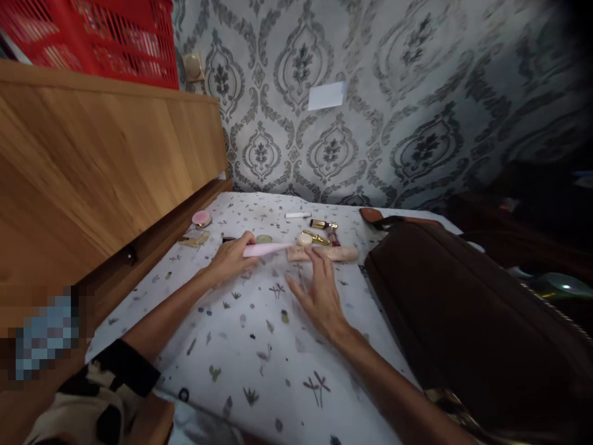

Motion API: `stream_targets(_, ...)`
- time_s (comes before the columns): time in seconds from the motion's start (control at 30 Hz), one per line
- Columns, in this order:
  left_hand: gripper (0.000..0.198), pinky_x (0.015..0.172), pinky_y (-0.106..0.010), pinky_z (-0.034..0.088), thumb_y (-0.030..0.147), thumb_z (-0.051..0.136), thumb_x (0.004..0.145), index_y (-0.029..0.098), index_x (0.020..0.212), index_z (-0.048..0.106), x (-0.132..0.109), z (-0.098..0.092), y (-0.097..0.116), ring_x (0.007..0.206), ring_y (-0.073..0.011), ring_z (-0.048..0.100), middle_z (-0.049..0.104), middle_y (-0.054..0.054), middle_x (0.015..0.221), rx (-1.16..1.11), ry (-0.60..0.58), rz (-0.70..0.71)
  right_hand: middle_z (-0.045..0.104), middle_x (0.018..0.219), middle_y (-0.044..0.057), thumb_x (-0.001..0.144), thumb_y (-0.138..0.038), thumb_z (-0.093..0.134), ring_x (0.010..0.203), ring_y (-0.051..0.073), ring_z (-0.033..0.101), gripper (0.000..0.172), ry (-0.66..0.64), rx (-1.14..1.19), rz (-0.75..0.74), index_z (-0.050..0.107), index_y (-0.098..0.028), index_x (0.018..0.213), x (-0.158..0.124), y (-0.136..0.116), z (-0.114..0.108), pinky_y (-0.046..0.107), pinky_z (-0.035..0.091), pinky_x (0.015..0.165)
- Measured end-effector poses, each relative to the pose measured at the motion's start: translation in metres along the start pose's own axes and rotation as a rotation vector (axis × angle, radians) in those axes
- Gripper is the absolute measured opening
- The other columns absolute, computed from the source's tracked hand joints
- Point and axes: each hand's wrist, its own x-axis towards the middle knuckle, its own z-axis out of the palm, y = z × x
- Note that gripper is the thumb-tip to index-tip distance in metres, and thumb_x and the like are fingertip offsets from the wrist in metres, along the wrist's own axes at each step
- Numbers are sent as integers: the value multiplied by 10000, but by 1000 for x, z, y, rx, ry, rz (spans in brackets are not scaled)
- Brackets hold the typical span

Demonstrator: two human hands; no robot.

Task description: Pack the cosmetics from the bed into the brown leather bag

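Left hand (234, 254) gripping a pale pink, smooth, tapered tube (266, 248), narrow tip aimed right at a peach cylindrical tube (345, 254), and that one's lying crosswise in the far half of the patterned white cloth (252, 315), long axis roughly along the far edge. The right hand (322, 296) is the nearer, open, fingers loosely spread, with the peach tube directly ahead at its fingertips, though blur leaves actual contact uncertain. Mottled, blunt-ended, it stretches rightward toward the dark brown bag (454, 309).
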Motion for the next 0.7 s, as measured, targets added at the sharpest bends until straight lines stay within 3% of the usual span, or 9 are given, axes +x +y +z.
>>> stream_targets(0.07,293,717,-281,424,354,711,792,243,1025,572,-13,7,14,800,-198,611,662,16,882,-151,-74,112,557,1395,193,850,-382,637,1326,349,503,592,-144,-158,-89,519,-152,1382,4,1,-8,524,444,1086)
stream_targets(0.17,341,748,-275,455,403,748,761,219,1002,592,-24,17,28,872,-194,601,647,-16,982,-429,-132,212,698,1138,138,874,-294,598,1063,315,647,342,-381,-277,-55,658,-173,1188,3,0,-18,453,527,912)
stream_targets(0.3,412,690,-259,474,505,606,898,198,1170,568,-35,24,34,817,-160,594,611,-62,1071,-772,-65,167,733,1010,91,881,-315,605,943,277,677,224,-302,-216,22,700,-188,1040,-4,3,-24,375,522,824)
stream_targets(0.47,339,681,-255,443,449,479,988,187,1179,575,-46,28,27,736,-144,538,607,-36,915,-543,95,296,760,978,64,900,-346,615,847,239,695,223,-292,-186,24,711,-208,1047,-6,1,-30,318,487,742)
stream_targets(0.63,350,710,-268,456,424,401,1029,175,1240,529,-51,39,21,736,-148,555,614,-49,922,-498,127,337,769,883,32,899,-357,625,755,216,681,180,-420,-436,4,730,-255,1004,-1,-8,-40,282,371,616)
stream_targets(0.7,354,732,-274,463,415,386,1036,175,1261,517,-52,40,22,762,-155,571,630,-64,970,-489,131,351,758,880,25,876,-355,637,768,204,673,160,-457,-405,-2,728,-249,955,2,-10,-43,272,365,624)
